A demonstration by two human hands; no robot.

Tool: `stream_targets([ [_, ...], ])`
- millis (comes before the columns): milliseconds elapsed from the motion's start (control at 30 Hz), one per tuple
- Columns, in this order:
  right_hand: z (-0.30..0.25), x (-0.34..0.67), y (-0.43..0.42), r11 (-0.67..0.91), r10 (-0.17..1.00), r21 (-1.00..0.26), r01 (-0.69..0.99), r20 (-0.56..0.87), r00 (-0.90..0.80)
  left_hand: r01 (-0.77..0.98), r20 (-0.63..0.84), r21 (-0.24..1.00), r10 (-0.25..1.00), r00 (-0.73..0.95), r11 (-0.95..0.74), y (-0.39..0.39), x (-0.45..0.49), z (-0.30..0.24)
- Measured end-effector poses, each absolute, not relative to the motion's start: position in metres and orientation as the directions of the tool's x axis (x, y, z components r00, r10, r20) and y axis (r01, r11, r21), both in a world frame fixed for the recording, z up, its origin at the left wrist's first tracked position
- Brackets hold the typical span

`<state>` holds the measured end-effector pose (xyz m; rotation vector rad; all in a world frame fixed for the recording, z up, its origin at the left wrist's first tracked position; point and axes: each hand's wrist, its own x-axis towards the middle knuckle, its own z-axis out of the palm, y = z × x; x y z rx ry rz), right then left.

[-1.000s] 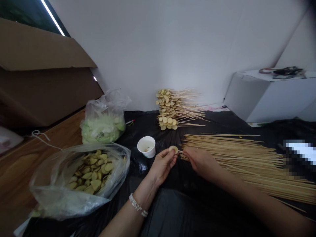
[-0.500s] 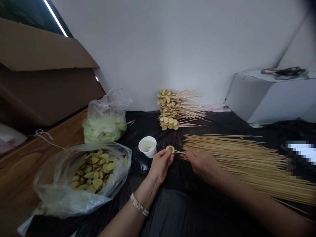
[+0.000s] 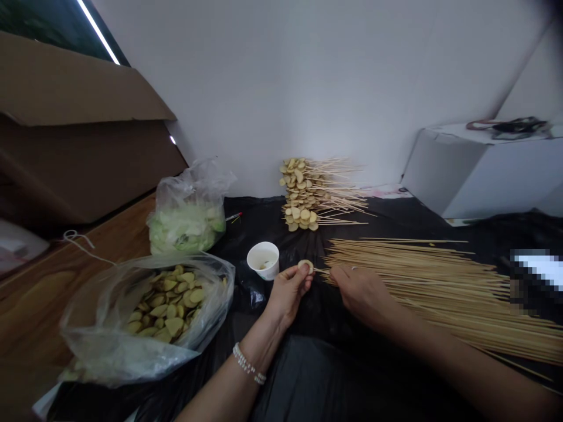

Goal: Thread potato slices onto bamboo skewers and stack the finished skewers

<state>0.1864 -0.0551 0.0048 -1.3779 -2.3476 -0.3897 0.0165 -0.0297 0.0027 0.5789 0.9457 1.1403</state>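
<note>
I see a gap between cup (image 3: 265, 272) and sticks (image 3: 417, 287); the open bag (image 3: 132, 354) blocks left, the white box (image 3: 488, 176) far right.

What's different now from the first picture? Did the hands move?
Only a little: the left hand and its pale slice slid slightly left, away from the right hand, so a bit more of the thin stick shows between them. Nothing was let go or newly picked up. The white cup, open bag of slices and big pile of sticks stayed put.
</note>
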Motion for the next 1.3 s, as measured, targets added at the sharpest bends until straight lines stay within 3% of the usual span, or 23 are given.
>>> stream_targets([
  [133, 0.0048, 0.1864, -0.0550, 0.455, 0.812, 0.012, 0.891, 0.405, -0.420, -0.485, -0.329, 0.802, 0.936, 0.129, 0.349, -0.0307, 0.0168, 0.0031],
  [400, 0.0081, 0.1854, -0.0583, 0.484, 0.775, 0.001, 0.875, 0.464, -0.429, -0.472, -0.329, 0.807, 0.934, 0.139, 0.355, -0.0314, 0.0182, -0.0002],
  [633, 0.0088, 0.1843, -0.0582, 0.481, 0.819, -0.008, 0.877, 0.361, -0.446, -0.454, -0.359, 0.806, 0.923, 0.137, 0.381, -0.0332, 0.0184, 0.0006],
  [900, 0.0044, 0.1851, -0.0557, 0.500, 0.804, -0.073, 0.863, 0.409, -0.432, -0.450, -0.352, 0.807, 0.924, 0.153, 0.382, -0.0341, 0.0191, 0.0014],
  [1167, 0.0047, 0.1852, -0.0531, 0.430, 0.891, -0.155, 0.890, 0.232, -0.390, -0.425, -0.350, 0.820, 0.923, 0.159, 0.384, -0.0342, 0.0183, 0.0016],
  [1300, 0.0054, 0.1843, -0.0538, 0.426, 0.891, -0.184, 0.886, 0.254, -0.376, -0.407, -0.355, 0.826, 0.921, 0.161, 0.390, -0.0346, 0.0191, 0.0018],
])
